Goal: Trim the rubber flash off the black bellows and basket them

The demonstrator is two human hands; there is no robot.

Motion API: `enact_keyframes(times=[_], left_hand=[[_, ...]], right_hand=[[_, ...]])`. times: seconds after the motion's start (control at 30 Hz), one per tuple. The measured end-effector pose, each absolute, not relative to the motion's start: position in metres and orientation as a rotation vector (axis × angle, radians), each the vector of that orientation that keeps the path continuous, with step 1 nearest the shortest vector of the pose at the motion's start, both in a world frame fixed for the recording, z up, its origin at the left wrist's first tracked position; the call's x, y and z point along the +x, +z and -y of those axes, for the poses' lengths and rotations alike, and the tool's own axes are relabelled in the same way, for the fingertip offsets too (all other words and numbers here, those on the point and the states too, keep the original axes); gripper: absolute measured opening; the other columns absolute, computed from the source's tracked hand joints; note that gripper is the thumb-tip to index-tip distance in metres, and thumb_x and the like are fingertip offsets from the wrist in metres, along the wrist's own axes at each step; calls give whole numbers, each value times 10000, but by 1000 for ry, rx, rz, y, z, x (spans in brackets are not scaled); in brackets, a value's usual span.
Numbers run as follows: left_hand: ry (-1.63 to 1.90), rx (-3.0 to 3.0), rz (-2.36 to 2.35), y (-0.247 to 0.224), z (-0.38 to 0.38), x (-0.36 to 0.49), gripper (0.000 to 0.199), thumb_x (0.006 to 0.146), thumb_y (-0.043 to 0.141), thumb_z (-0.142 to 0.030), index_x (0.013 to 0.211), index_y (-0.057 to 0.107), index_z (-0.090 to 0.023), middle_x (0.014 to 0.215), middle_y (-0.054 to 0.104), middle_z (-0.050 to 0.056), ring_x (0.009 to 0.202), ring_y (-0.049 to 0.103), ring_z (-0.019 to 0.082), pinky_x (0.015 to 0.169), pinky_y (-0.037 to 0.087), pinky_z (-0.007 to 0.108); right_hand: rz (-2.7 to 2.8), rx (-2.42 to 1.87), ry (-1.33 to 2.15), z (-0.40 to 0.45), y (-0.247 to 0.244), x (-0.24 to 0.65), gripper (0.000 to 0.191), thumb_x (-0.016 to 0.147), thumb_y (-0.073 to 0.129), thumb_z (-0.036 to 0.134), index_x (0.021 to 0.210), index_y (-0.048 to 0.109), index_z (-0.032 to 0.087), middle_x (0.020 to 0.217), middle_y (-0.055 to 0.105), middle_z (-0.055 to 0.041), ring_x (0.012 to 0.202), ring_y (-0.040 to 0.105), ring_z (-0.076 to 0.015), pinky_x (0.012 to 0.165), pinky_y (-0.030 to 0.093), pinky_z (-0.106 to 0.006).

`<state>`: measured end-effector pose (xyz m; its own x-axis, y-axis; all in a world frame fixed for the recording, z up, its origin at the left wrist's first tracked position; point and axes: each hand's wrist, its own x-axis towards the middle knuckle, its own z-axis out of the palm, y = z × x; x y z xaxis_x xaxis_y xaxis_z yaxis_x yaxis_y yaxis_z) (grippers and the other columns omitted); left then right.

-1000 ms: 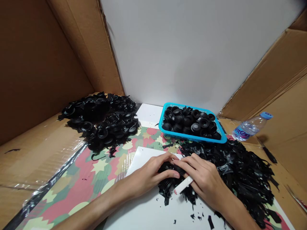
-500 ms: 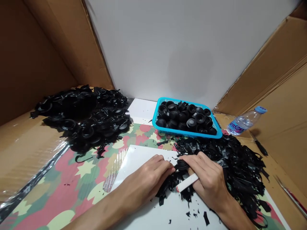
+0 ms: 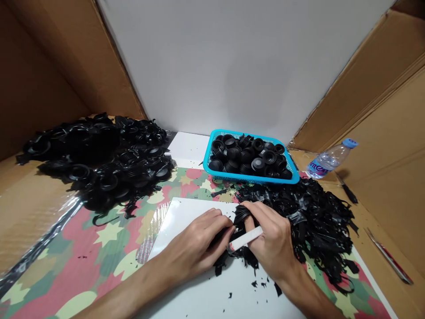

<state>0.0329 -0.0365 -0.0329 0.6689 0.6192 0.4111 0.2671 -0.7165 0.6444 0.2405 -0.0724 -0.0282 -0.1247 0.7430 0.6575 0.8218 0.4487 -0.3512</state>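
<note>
Over a white board point(image 3: 186, 212), both my hands are closed around one ribbed black rubber part point(image 3: 242, 214). My right hand point(image 3: 270, 232) grips the part with its fingers on the far side. A flat white stick-like piece point(image 3: 246, 238), reddish at its left end, is also tucked in that hand; its kind is unclear. My left hand point(image 3: 202, 239) pinches the part's left edge, its fingertips partly hidden. Black rubber scraps point(image 3: 250, 259) lie beneath and between the hands.
A blue basket point(image 3: 252, 178) of ribbed black parts stands at the back. Untrimmed black parts point(image 3: 109, 177) are heaped at left, black scraps point(image 3: 318, 217) at right. Beyond are a water bottle point(image 3: 328, 161), a black-handled tool point(image 3: 348, 192) and pointed metal tweezers point(image 3: 388, 257).
The ribbed part is tilted up more and shows more of its side. My right hand has turned, with the white piece now nearer my left hand. The whole view has shifted slightly.
</note>
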Motion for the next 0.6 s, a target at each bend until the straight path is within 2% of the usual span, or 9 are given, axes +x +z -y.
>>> enact_keyframes(times=[0.13, 0.3, 0.5, 0.6], left_hand=[[828, 2318, -723, -36, 38, 30, 170, 1148, 486, -187, 1019, 587, -232, 850, 567, 1, 726, 541, 190, 667, 425, 307], [804, 2303, -775, -34, 39, 26, 144, 1125, 520, -155, 1023, 583, -234, 882, 581, 1, 762, 561, 188, 685, 437, 289], [770, 2308, -811, -33, 37, 25, 138, 1117, 504, -143, 1057, 587, -236, 915, 622, 15, 778, 606, 190, 704, 469, 283], [751, 2333, -822, -32, 38, 24, 169, 1131, 485, -153, 1043, 603, -237, 873, 618, 13, 762, 619, 192, 694, 459, 287]], right_hand=[[1882, -1352, -158, 68, -28, 239, 320, 1033, 464, 38, 1126, 753, 139, 843, 779, -57, 719, 768, -211, 660, 572, -306], [1884, -1373, -259, 64, -29, 235, 341, 1016, 454, 24, 1150, 750, 126, 845, 778, -59, 696, 760, -208, 608, 530, -302], [1871, -1374, -426, 61, -29, 240, 337, 991, 499, 12, 1140, 774, 139, 847, 800, -65, 683, 740, -213, 644, 495, -329], [1743, -1443, -471, 56, -23, 258, 309, 989, 524, 15, 1123, 775, 134, 812, 786, -72, 609, 689, -203, 586, 432, -328]])
